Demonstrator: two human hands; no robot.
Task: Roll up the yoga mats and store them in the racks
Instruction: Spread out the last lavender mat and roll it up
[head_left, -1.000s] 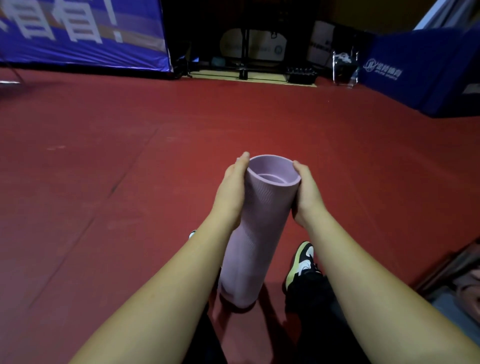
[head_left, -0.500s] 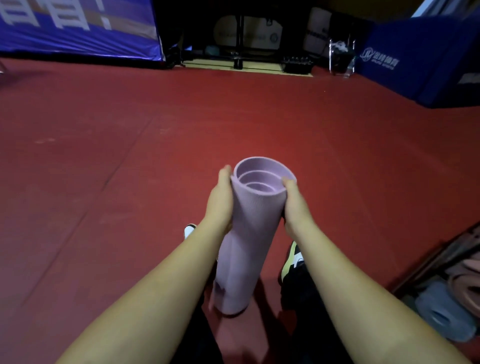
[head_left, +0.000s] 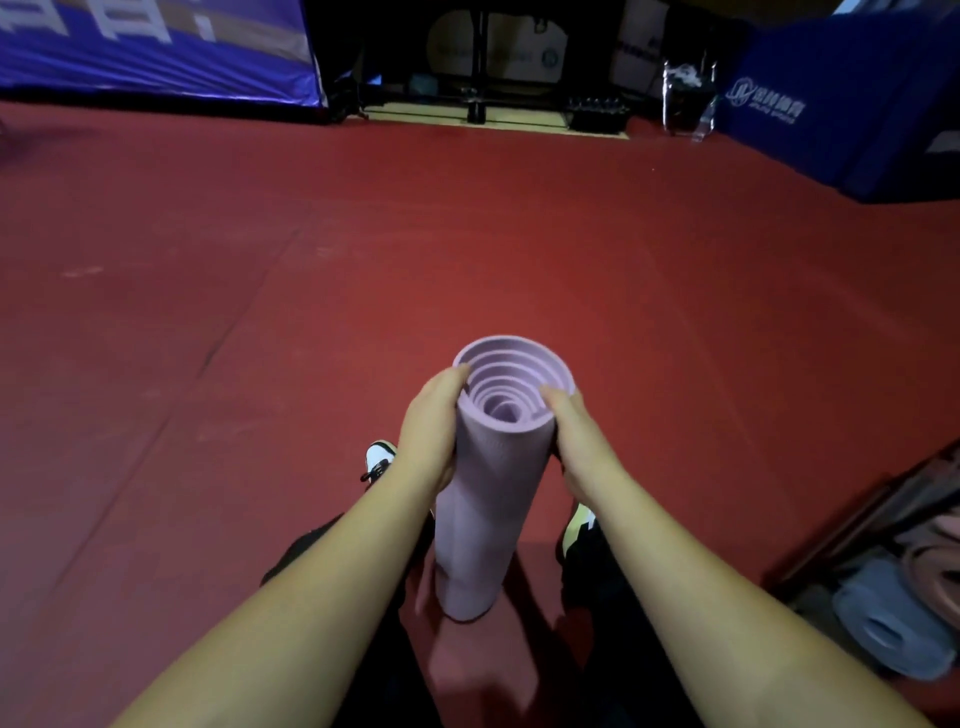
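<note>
Mat (head_left: 488, 499) stands on end on the floor (head_left: 260, 364) between your shoes. Your left hand (head_left: 431, 431) and right hand (head_left: 576, 441) clasp its top, fingers wrapped behind. Risk: coils look loose; slacken and it unrolls before reaching the rack (head_left: 857, 525) right of the mat.

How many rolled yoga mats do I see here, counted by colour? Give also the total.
Lilac mat, standing on end on the floor, held between left hand and right hand: 1
Grey-blue mat, at the right edge: 1
Pinkish-brown mat, beside it: 1
Total: 3
</note>
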